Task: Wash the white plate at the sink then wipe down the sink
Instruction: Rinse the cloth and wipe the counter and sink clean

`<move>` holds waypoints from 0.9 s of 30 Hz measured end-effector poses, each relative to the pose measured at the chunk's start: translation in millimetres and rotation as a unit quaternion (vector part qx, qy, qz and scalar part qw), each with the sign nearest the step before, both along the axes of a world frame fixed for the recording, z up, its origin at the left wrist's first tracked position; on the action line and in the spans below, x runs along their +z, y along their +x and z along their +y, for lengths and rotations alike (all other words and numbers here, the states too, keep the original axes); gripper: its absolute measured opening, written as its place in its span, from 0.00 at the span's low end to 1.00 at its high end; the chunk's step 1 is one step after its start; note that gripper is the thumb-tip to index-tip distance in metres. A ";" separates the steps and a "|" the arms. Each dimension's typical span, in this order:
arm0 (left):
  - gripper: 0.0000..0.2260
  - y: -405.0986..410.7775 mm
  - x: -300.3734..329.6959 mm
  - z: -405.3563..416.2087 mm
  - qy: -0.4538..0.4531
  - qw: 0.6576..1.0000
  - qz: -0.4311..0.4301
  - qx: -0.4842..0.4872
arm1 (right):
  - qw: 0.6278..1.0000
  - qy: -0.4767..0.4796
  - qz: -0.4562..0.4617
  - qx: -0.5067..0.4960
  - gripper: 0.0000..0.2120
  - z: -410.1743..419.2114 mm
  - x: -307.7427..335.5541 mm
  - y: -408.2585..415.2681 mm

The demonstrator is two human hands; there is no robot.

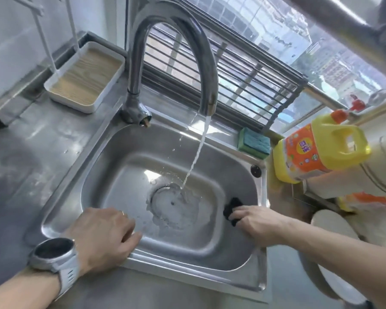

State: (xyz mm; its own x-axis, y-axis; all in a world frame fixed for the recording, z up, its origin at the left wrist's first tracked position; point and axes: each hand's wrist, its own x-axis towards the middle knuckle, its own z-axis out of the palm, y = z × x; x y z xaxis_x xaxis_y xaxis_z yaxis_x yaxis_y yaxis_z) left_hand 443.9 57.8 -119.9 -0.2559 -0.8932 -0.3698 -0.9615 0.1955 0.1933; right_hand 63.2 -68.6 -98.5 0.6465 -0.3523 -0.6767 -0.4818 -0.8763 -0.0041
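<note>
Right hand [257, 221] grip closed on black cloth [232, 208] against sink [98, 166] right wall; left hand [103, 237] flat, empty, on near rim; water pooling at drain [172, 202].

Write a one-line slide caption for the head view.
Right hand presses a black cloth against the sink wall under the running faucet; left hand rests on the rim.

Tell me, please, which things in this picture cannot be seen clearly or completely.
- Black cloth, head view: mostly covered by the right hand; its shape and size are unclear.
- White plate, head view: partly behind the right forearm and blurred; whether it is clean cannot be told.
- Detergent bottle, head view: label print too small and blurred to read.
- Left hand, head view: fingertips curl over the sink rim, hidden.
</note>
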 end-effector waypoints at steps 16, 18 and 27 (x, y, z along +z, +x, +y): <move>0.24 3.1 -4.9 2.5 0.002 0.999 0.027 0.020 | 0.891 -0.065 -0.215 0.394 0.19 -180.9 -23.5 242.0; 0.24 2.6 -4.2 2.2 0.003 0.999 0.025 0.025 | 0.891 -0.059 -0.246 0.377 0.14 -178.4 -15.5 257.0; 0.23 1.6 7.6 -1.5 0.017 0.999 0.035 0.033 | 0.980 -0.113 -0.072 0.145 0.14 -105.6 0.8 11.9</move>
